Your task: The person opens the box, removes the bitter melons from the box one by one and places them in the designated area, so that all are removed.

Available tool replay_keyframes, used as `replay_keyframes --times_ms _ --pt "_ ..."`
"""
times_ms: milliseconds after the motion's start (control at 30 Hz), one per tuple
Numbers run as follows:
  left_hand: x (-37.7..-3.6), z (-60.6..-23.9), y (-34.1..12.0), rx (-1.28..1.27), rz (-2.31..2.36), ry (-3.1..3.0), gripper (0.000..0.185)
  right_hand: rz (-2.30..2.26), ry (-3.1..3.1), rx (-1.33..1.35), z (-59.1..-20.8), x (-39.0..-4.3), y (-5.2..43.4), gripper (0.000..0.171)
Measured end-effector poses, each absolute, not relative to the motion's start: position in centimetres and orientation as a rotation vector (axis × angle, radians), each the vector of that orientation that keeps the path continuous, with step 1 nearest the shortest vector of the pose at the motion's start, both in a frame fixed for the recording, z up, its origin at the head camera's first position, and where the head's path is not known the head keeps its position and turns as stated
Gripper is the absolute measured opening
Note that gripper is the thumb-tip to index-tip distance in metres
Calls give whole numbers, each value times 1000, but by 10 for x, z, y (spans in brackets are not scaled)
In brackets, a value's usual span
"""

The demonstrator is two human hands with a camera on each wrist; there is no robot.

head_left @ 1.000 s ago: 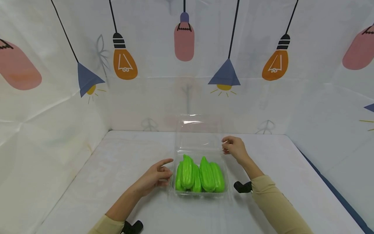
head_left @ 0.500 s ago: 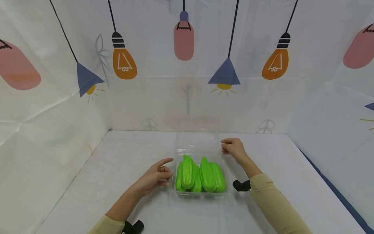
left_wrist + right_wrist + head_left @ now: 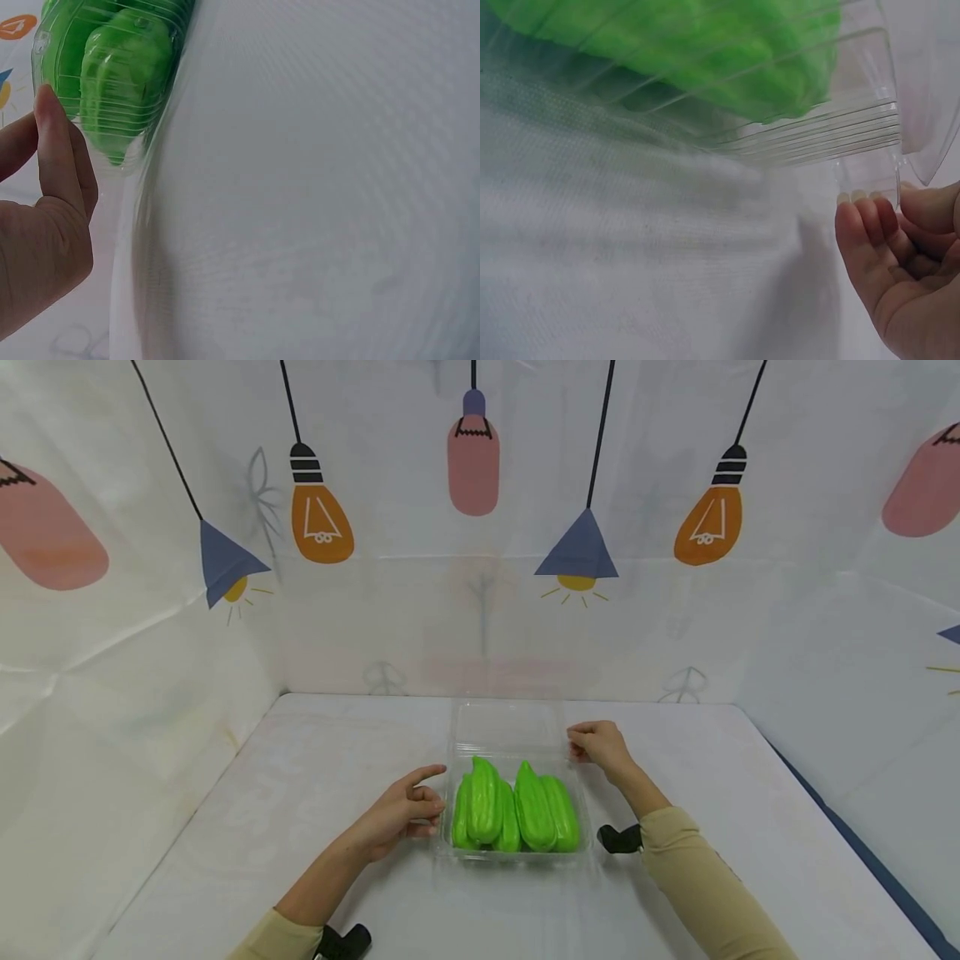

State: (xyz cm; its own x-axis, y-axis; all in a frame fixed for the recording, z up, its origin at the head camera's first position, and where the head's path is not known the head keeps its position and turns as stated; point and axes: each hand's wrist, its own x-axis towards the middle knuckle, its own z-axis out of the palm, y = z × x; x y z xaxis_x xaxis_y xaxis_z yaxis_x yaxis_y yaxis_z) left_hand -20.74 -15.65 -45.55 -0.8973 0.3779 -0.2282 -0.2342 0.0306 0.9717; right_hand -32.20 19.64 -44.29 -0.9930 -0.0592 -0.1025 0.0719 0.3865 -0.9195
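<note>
Lamp-print backdrop on three sides, white table below: a clear plastic clamshell box sits centre-front w/ green pepper-like veg packed in its base. Change over the last sec: the hinged lid, which stood near upright a sec ago, has swung back and now lies almost flat on the table behind the base, so the box is fully open and the veg uncovered. Right hand has dropped w/ it and sits at the lid's right corner, fingers curled; the wrist view shows fingertips right at the clear edge, pinching the lid as far as can be told. Left hand hasn't shifted: relaxed at the box's left wall, index finger out, thumb just beside the plastic; actual contact can't be told. Judgement: opening step looks done, contents within reach.
</note>
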Motion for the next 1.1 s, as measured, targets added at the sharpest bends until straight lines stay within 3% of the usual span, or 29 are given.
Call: replay_keyframes --times_ms 767,1100 --pt "-207 -455 -157 159 1901 1919 71 -1566 2759 -102 -446 -313 201 41" --pt "-210 -456 -156 130 1894 1927 68 -1496 3069 -218 -430 -305 201 30"
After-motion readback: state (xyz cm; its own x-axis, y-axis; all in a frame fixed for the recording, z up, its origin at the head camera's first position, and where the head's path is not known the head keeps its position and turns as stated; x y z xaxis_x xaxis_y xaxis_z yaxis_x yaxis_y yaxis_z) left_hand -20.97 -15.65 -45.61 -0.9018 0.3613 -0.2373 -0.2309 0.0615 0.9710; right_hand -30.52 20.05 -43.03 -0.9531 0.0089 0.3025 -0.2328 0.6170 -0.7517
